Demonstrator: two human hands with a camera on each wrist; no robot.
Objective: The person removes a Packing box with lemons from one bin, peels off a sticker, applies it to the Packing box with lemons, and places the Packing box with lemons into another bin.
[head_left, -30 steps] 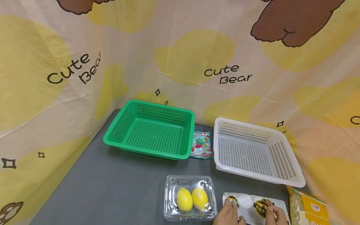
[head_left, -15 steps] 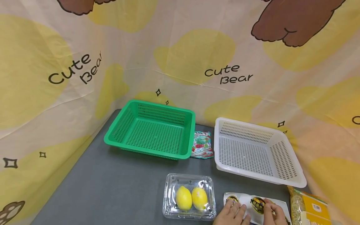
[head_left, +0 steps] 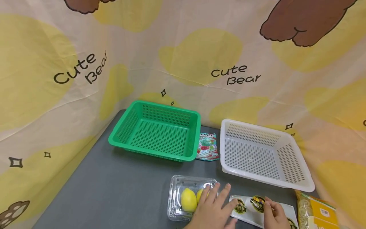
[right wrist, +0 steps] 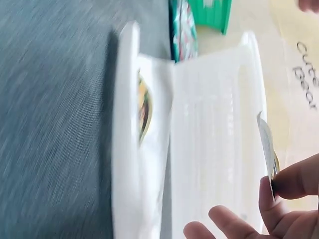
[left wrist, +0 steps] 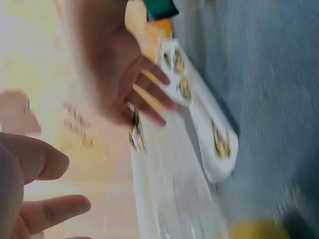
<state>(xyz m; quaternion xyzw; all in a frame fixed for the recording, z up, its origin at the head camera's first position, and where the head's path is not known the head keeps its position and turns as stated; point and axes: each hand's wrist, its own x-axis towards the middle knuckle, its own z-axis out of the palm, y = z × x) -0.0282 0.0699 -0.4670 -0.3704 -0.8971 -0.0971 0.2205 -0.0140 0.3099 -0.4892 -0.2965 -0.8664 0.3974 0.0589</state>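
Thumb and finger of my right hand [head_left: 275,216] pinch a round sticker [head_left: 258,203] with a dark and yellow print. In the right wrist view the sticker [right wrist: 267,144] stands on edge, raised off the white sticker sheet [right wrist: 158,164]. That sheet [head_left: 249,214] lies on the table and bears more such stickers. My left hand [head_left: 211,210] is spread over the right side of a clear plastic box [head_left: 173,198], holding nothing. Two lemons [head_left: 188,199] show through the box; the hand partly covers the right one.
A green basket [head_left: 154,155] and a white basket [head_left: 266,181] stand at the back of the grey table [head_left: 120,190]. Between them lies a candy-like printed bag [head_left: 208,147]. An orange and clear food packet [head_left: 317,211] is at the right. Printed cloth [head_left: 183,63] hangs behind.
My left hand has left the sticker sheet and swung left over the lemon box, fingers spreading. The right hand has lifted the pinched sticker away from the sheet.
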